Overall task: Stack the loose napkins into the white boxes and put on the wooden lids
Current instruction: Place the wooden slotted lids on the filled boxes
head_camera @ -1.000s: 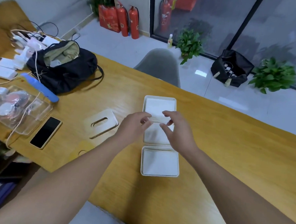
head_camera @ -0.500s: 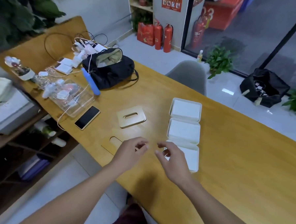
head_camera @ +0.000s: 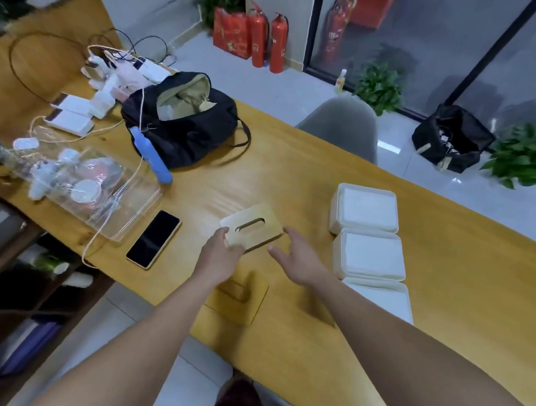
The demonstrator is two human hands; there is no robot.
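Now left hand (head_camera: pixel 220 256) grips pale wooden lid (head_camera: pixel 251 227), oval-slotted, near corner; right hand (head_camera: pixel 301 260) spread open beside.

dim, motion-blurred, wide-angle edge distortion

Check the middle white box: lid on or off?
Off. The middle white box is open on top, white napkins showing inside. The left hand grips a slotted wooden lid, beside the boxes.

My left hand (head_camera: pixel 219 253) grips, I think, the slotted wooden lid (head_camera: pixel 251 227); my right hand (head_camera: pixel 298 260) hovers open beside it.
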